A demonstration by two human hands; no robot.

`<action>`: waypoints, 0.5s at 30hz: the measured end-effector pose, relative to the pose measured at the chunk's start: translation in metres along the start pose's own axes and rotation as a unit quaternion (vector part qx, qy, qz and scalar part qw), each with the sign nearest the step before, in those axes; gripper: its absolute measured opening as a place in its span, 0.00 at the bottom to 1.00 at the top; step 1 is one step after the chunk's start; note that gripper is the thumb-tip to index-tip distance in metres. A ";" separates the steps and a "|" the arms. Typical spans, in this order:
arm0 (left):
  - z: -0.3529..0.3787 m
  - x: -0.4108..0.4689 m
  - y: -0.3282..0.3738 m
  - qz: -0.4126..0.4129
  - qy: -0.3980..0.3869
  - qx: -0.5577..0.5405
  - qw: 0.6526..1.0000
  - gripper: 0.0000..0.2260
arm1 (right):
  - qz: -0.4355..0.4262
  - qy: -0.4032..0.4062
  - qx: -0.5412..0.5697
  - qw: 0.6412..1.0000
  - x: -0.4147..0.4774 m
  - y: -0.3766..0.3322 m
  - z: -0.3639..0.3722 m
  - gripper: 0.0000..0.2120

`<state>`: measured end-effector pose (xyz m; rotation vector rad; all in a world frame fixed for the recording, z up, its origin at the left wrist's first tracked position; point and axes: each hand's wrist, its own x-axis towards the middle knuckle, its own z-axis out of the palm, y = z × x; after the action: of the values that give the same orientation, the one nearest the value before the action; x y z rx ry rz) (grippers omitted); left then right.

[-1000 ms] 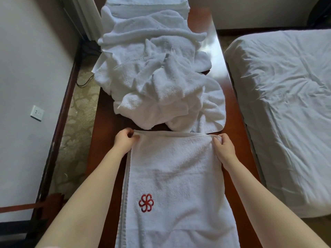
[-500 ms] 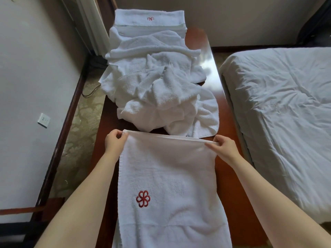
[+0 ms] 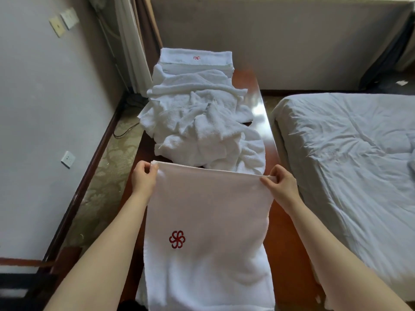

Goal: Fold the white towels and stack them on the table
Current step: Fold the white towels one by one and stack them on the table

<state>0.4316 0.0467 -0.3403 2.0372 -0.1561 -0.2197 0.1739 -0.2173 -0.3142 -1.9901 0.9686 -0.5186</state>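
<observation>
A white towel [image 3: 208,221] with a red flower emblem hangs stretched between my hands above the near part of the brown table [image 3: 260,97]. My left hand [image 3: 143,178] pinches its top left corner, and my right hand [image 3: 280,185] pinches the top right corner. The towel's lower part drapes toward me. Beyond it lies a crumpled heap of white towels [image 3: 202,131]. At the table's far end sits a neat stack of folded towels [image 3: 197,60] with the same red emblem on top.
A bed with a rumpled white sheet [image 3: 348,158] runs close along the table's right side. On the left is a wall with sockets [image 3: 67,158], patterned carpet [image 3: 107,176] and a cable on the floor. A curtain [image 3: 134,41] hangs at the far left corner.
Both hands have lifted the towel's top edge off the table and pulled it taut. My view has tilted up, bringing the folded stack and far wall into sight.
</observation>
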 end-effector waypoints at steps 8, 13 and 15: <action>-0.042 -0.087 0.038 0.025 0.014 -0.018 0.999 0.14 | -0.109 -0.046 -0.077 0.990 -0.042 -0.020 -0.043 0.10; -0.073 -0.157 0.063 0.084 0.092 0.017 0.992 0.09 | -0.180 -0.034 -0.139 0.973 -0.078 -0.033 -0.077 0.06; -0.085 -0.180 0.078 0.114 0.145 0.009 0.983 0.09 | -0.202 -0.008 -0.104 0.974 -0.093 -0.048 -0.087 0.06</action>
<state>0.2737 0.1213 -0.2167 2.0239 -0.2067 0.2213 0.0806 -0.1721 -0.2259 -2.3939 0.6259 -0.6410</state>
